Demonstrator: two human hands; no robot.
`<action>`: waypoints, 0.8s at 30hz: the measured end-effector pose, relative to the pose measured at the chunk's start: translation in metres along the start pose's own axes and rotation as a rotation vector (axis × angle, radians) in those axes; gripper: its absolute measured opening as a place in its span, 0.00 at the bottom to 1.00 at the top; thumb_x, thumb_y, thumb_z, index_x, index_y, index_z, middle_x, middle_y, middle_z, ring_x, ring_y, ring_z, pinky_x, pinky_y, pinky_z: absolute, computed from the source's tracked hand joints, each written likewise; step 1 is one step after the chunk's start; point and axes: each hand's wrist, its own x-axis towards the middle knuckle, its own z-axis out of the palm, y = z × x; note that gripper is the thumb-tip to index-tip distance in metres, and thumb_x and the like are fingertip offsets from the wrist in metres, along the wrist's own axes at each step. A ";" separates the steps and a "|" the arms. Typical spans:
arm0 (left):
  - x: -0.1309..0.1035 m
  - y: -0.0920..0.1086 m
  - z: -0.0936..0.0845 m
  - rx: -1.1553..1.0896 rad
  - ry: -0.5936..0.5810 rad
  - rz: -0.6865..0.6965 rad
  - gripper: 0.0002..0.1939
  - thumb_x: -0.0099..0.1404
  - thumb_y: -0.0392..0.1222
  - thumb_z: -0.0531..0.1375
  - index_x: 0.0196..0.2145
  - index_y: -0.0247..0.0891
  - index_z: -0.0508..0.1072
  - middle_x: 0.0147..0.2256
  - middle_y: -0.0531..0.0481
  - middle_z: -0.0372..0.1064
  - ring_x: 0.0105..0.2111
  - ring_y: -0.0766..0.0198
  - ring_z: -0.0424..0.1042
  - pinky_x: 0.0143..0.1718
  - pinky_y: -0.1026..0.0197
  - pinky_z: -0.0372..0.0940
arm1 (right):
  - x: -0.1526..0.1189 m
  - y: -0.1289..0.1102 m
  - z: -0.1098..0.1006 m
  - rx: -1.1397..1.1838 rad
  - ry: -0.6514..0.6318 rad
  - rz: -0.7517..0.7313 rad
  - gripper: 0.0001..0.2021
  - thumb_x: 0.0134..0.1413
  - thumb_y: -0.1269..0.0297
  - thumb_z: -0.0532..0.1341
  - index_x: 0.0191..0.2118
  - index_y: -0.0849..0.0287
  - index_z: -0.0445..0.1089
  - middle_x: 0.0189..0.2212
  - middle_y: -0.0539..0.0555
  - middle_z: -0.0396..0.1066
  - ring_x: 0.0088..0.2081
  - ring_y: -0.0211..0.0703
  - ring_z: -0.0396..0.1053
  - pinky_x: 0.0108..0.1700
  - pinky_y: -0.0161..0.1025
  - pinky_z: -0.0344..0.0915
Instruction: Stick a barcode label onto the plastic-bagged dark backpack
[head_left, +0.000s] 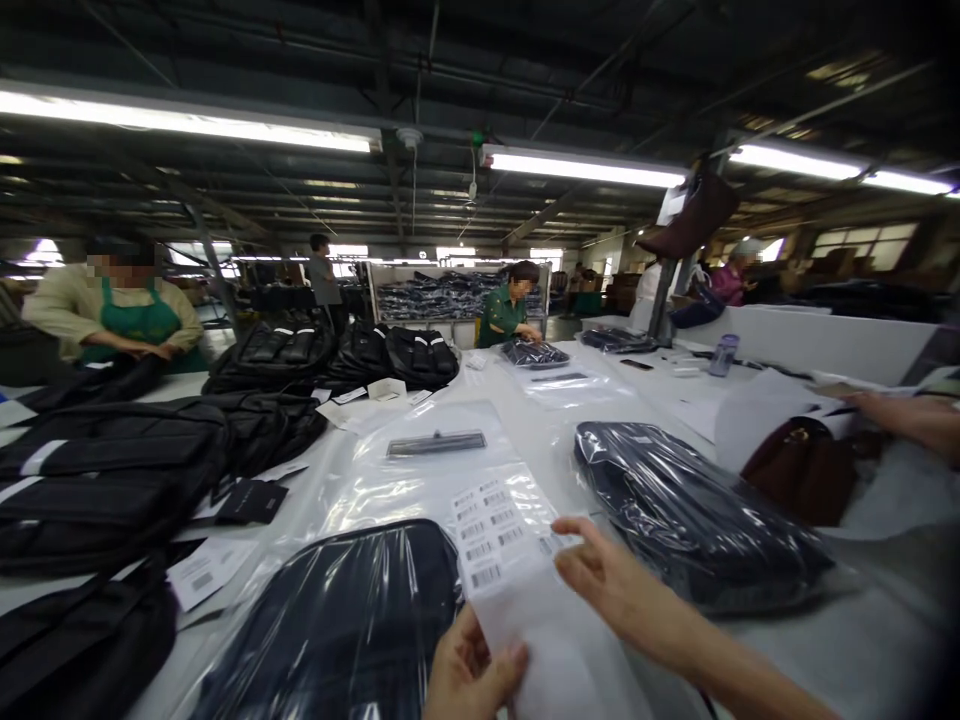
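Note:
My left hand (476,668) grips the lower edge of a white sheet of barcode labels (487,575), thumb on top. Printed labels fill the sheet's upper part; its lower part is bare. At the sheet's right edge, my right hand (611,585) has its index finger and thumb around a small printed label (553,544); whether it is fully off the sheet is hard to see. Under and left of the sheet lies a dark bag in clear plastic (345,610). Another plastic-wrapped dark bag (690,510) lies to the right, beyond my right hand.
Black bags (112,470) with white bands crowd the left side, with paper tags (210,572) beside them. Flat clear plastic bags (435,445) lie ahead. Another person's hand (911,420) is near a brown bag (799,465) at right. Co-workers stand across the table.

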 end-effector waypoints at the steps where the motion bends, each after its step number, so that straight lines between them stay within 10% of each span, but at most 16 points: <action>1: -0.002 -0.007 0.004 -0.012 -0.013 0.001 0.30 0.46 0.53 0.70 0.44 0.36 0.72 0.39 0.39 0.74 0.40 0.50 0.72 0.44 0.53 0.64 | -0.010 0.010 0.006 0.130 -0.054 0.031 0.29 0.52 0.48 0.60 0.54 0.57 0.52 0.39 0.57 0.72 0.38 0.46 0.71 0.42 0.44 0.66; 10: 0.008 -0.002 0.016 -0.034 0.070 0.050 0.52 0.46 0.43 0.71 0.60 0.50 0.44 0.48 0.42 0.68 0.31 0.62 0.74 0.38 0.56 0.67 | -0.016 0.027 0.017 0.426 0.096 0.059 0.32 0.45 0.63 0.67 0.51 0.50 0.45 0.33 0.51 0.74 0.31 0.46 0.72 0.32 0.41 0.67; 24: 0.035 0.004 0.009 -0.003 0.043 -0.154 0.30 0.42 0.42 0.73 0.43 0.34 0.68 0.37 0.42 0.75 0.37 0.56 0.75 0.39 0.60 0.66 | 0.001 0.044 0.005 0.415 0.011 0.051 0.26 0.45 0.62 0.66 0.46 0.53 0.51 0.32 0.49 0.72 0.31 0.41 0.70 0.32 0.37 0.64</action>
